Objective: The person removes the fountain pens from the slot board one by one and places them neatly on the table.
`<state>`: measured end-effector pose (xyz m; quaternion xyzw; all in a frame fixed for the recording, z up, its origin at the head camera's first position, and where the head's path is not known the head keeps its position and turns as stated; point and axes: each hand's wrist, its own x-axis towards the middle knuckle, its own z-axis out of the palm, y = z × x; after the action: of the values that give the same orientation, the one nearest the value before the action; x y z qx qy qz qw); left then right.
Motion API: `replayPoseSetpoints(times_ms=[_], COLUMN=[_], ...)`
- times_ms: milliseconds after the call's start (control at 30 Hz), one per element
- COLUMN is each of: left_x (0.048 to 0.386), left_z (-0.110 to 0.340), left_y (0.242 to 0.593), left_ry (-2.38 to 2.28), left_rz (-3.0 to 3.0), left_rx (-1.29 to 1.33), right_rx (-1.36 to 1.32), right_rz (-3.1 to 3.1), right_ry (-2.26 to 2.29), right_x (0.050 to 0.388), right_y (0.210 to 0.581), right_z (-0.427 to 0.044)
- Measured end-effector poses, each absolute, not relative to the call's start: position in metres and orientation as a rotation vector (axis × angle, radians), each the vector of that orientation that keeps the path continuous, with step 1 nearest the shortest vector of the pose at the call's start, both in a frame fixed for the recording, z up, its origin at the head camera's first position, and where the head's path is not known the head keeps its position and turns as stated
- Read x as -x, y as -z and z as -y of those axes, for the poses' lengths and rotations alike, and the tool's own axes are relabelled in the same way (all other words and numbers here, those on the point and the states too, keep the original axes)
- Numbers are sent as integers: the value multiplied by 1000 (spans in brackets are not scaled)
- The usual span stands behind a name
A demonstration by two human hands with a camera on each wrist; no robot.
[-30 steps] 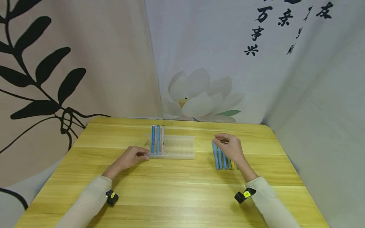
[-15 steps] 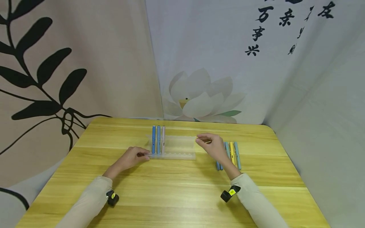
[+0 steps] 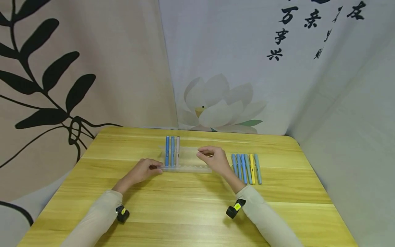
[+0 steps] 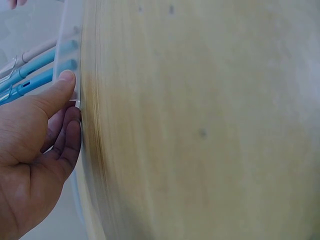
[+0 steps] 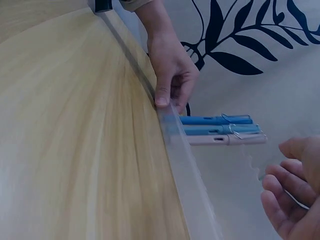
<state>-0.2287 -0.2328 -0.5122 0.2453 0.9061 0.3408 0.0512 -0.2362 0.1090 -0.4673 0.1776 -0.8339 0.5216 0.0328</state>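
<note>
At the left end of a clear plastic pen rack (image 3: 194, 169), my left hand (image 3: 142, 172) grips the corner, thumb (image 4: 64, 82) on the front strip and fingers curled beneath. Three pens stand upright in the rack close to this hand: a dark blue pen (image 3: 167, 151), a lighter blue pen (image 3: 172, 151) and a pale pink pen (image 3: 177, 151). My right hand (image 3: 215, 159) hovers over the rack's right part. Its thumb and fingers are bent loosely with a gap, and no pen shows between them in the right wrist view.
To the right, several pens lie side by side on the wooden table (image 3: 172, 212), among them a yellow pen (image 3: 252, 169) and a grey-green pen (image 3: 258, 169). A printed cloth backdrop (image 3: 222, 68) rises behind the table's far edge.
My right hand has moved left from above the lying pens to the rack's right part, uncovering the row. My left hand keeps its grip on the rack, and the three standing pens stay put.
</note>
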Motion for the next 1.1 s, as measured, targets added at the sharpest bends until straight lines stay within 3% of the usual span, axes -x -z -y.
replayPoseSetpoints(times_ms=[367, 1100], left_x=[229, 228], left_z=[232, 231], left_y=[512, 512], left_ry=[-1059, -1052], left_rz=[-2744, -2756], left_rx=[-731, -723], right_rx=[-633, -475], right_rz=[2592, 2635], right_ry=[-1617, -1676], right_x=[239, 254], right_y=[477, 499], right_z=[-77, -30])
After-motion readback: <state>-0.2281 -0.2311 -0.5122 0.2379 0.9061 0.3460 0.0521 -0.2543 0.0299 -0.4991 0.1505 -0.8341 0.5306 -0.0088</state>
